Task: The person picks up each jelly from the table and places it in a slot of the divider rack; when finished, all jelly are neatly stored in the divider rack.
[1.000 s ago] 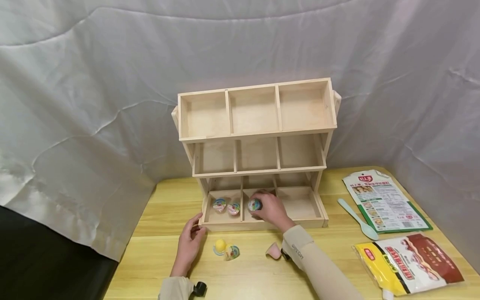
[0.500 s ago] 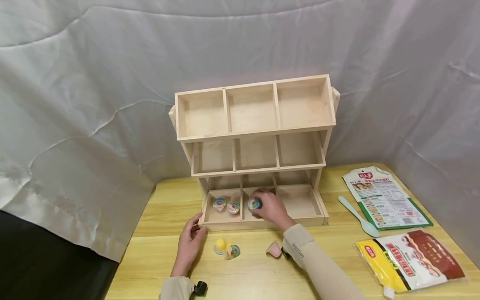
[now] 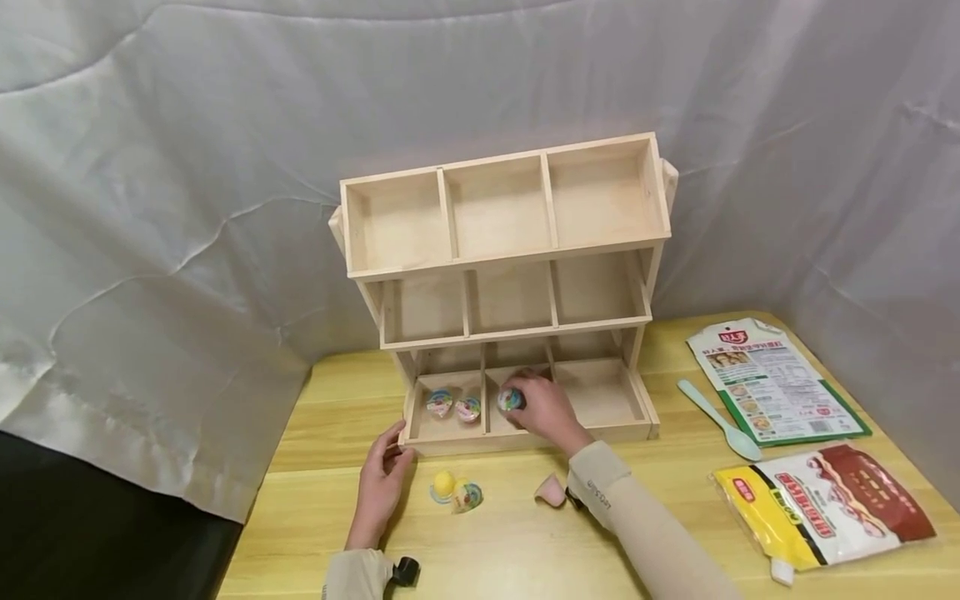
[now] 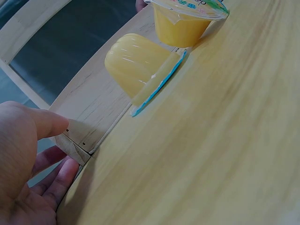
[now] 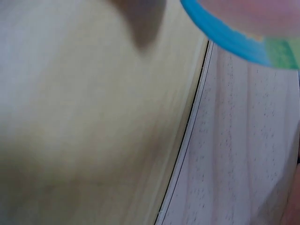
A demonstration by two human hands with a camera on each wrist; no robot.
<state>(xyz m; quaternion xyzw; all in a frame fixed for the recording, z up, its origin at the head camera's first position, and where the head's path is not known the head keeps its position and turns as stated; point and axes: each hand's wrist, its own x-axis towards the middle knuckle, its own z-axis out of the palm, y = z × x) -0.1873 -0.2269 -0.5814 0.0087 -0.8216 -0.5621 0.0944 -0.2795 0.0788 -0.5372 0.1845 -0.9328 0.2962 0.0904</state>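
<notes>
My right hand (image 3: 551,407) holds a small jelly cup (image 3: 511,400) with a printed lid, in the bottom tier's middle compartment of the wooden rack (image 3: 498,267). Two more jelly cups, one here (image 3: 439,403) and one beside it (image 3: 468,409), lie in the compartment to its left. At the rack's front left corner, my left hand (image 3: 381,487) grips the wood, its fingers (image 4: 51,123) around the corner. A yellow jelly cup (image 4: 140,68) lies tipped in front of the rack, near an upright one (image 4: 180,30). A pink jelly cup (image 3: 551,491) lies near my right sleeve.
To the right, a pale green spoon (image 3: 720,421) lies beside a white and green packet (image 3: 776,392). Nearer the front is a yellow, white and brown pouch (image 3: 825,512) with a spout. Grey curtain (image 3: 187,208) stands behind and on both sides.
The head view has shifted slightly, so the rack's upper tiers appear higher. Both hands keep their places, and the held jelly cup stays in the middle compartment.
</notes>
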